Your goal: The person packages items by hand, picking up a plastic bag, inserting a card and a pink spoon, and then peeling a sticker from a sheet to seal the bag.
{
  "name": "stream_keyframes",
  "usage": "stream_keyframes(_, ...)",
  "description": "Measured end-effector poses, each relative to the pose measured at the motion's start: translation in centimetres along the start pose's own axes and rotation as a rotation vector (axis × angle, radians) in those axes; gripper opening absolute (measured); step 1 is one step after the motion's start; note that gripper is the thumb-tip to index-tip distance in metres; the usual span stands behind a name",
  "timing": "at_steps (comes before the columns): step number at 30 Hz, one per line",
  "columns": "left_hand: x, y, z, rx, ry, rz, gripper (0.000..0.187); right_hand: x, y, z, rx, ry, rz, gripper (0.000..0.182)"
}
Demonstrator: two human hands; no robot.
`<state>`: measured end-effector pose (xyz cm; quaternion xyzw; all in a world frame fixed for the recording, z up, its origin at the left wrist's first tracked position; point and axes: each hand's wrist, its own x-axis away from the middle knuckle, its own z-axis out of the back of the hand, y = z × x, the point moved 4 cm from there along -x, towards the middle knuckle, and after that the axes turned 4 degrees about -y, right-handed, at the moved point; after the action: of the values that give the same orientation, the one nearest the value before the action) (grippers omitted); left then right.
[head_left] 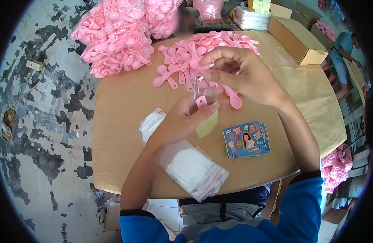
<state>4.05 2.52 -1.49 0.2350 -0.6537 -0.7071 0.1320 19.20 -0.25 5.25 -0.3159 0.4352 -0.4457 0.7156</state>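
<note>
My left hand (179,120) is closed around a clear plastic bag (210,93) with a pink spoon (201,101) in it, its holed handle end showing. A pale yellow card (208,124) sticks out below my left thumb. My right hand (245,75) pinches the bag's upper edge between thumb and fingers. Behind both hands lies a heap of loose pink spoons (190,52); one spoon (234,99) rests just under my right hand. A stack of blue printed cards (247,139) lies nearer to me, right of a pile of flat clear bags (194,168).
Big plastic sacks of pink spoons (117,40) stand at the back left of the brown-covered table (117,137). At the back right are a cardboard box (297,38) and a stack of packed clear bags (251,18). Another person (343,56) works at the far right.
</note>
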Motion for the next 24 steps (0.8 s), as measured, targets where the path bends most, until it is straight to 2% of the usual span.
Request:
stream_keyframes(2, -0.2, -0.3, 0.8, -0.065, 0.129, -0.029, 0.037, 0.0, 0.3, 0.2, 0.053, 0.04, -0.03, 0.019)
stream_keyframes(5, -0.1, -0.1, 2.1, 0.085, 0.212, -0.03, 0.036, 0.1, 0.5, 0.5, 0.187, 0.091, -0.04, 0.019)
stream_keyframes(8, 0.1, 0.9, 2.2, -0.052, 0.311, -0.124, 0.037, 0.2, -0.9, 0.2, 0.57, 0.312, 0.452, 0.018)
stream_keyframes(11, 0.4, 1.3, 1.3, -0.023, 0.355, -0.078, 0.032, 0.6, -1.9, -0.7, 0.698, 0.189, 0.477, 0.017)
stream_keyframes(14, 0.2, 1.4, 0.5, -0.158, 0.369, -0.155, 0.03, 0.5, -1.8, -1.6, 0.793, 0.297, 0.58, 0.013)
stream_keyframes(17, 0.5, 1.4, 0.6, -0.472, 0.346, -0.197, 0.024, 0.5, -1.0, -1.9, 0.86, 0.295, 0.596, 0.016)
stream_keyframes(20, 0.9, 1.8, 0.6, -0.494, 0.35, -0.101, 0.018, 0.7, -1.1, -2.2, 0.987, 0.303, 0.664, 0.017)
stream_keyframes(24, 1.0, 2.3, 0.5, -0.672, 0.336, -0.087, 0.018, 0.8, -1.2, -2.2, 1.042, 0.287, 0.671, 0.017)
